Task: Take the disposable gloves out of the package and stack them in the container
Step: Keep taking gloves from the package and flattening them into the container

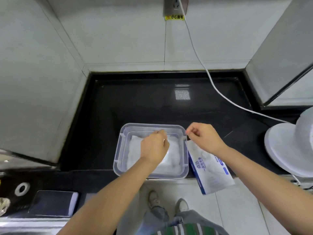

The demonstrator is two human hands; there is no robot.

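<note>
left hand (155,147) inside container (118,150), fingers pinching the gloves (174,155) stacked there | right hand (204,139) above its right rim, fingers curled, hold unclear | package (211,175) just right of container, beneath right wrist, long axis toward the person | right hand likely nearer for next pull

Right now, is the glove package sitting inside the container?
No, the package lies on the counter right of the container, outside its rim.
</note>
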